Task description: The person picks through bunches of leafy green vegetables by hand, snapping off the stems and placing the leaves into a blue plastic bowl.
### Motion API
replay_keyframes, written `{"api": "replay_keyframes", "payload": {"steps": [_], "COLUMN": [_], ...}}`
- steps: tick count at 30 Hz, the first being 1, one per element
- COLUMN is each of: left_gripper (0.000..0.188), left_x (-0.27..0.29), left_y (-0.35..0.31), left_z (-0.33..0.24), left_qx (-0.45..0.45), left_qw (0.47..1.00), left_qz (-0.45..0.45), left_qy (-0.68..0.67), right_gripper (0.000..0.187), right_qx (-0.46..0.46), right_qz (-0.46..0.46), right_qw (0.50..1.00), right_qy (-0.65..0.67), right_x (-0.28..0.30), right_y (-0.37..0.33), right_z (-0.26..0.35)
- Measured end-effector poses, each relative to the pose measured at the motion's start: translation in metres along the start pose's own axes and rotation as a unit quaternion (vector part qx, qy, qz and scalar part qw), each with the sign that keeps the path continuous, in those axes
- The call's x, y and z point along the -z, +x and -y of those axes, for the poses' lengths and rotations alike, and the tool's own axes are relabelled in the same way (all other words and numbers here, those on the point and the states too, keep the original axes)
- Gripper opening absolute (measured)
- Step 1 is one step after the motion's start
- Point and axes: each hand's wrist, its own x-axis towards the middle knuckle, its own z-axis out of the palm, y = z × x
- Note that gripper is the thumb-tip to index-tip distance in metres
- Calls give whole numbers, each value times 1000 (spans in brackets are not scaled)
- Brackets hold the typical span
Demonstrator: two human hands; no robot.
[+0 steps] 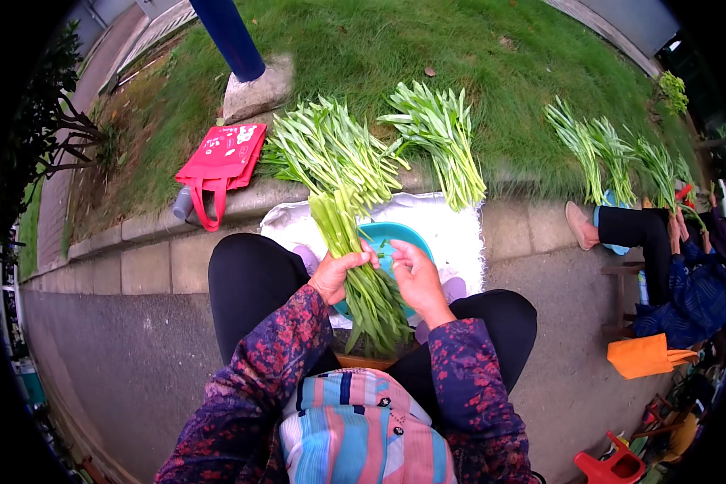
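My left hand (336, 274) is closed round a bunch of water spinach (348, 234). Its pale stems point away from me, and the leafy ends hang toward my lap. My right hand (417, 278) is just to the right of the bunch, fingers bent together; whatever they may pinch is too small to make out. Beneath both hands sits a turquoise basin (418, 234), partly hidden, with small green bits in it. The basin stands on a white cloth (464, 234) between my feet.
More water spinach lies on the curb and grass: one heap (327, 149) ahead, another bundle (444, 145) to its right. A red bag (226, 157) and a bottle (183, 203) rest at left, below a blue post (232, 40). At right another person (686, 266) sits near an orange bag (645, 355).
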Motion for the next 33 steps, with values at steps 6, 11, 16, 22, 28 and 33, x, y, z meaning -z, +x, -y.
{"api": "replay_keyframes", "payload": {"steps": [6,11,16,22,28,33], "left_gripper": [17,30,51,66,71,49], "left_x": [-15,-21,-28,-16,-13,-25], "left_y": [0,-2,-3,-4,-11,-14], "left_z": [1,11,6,-16,-34,-34], "left_qx": [-12,29,21,-55,-73,-70], "left_qw": [998,998,996,997,997,997], "left_qz": [2,-33,-21,36,25,6], "left_qy": [-67,-52,84,39,20,-26], "right_gripper": [98,98,69,50,44,45], "right_qx": [159,70,23,-18,13,40], "right_qz": [98,157,142,119,160,173], "right_qw": [971,975,986,992,984,980], "right_qy": [-149,-144,-83,-49,-82,-91], "right_x": [-3,-7,-13,-11,-8,-8], "right_y": [-6,-12,-13,-12,-16,-16], "right_z": [29,35,18,22,28,28]}}
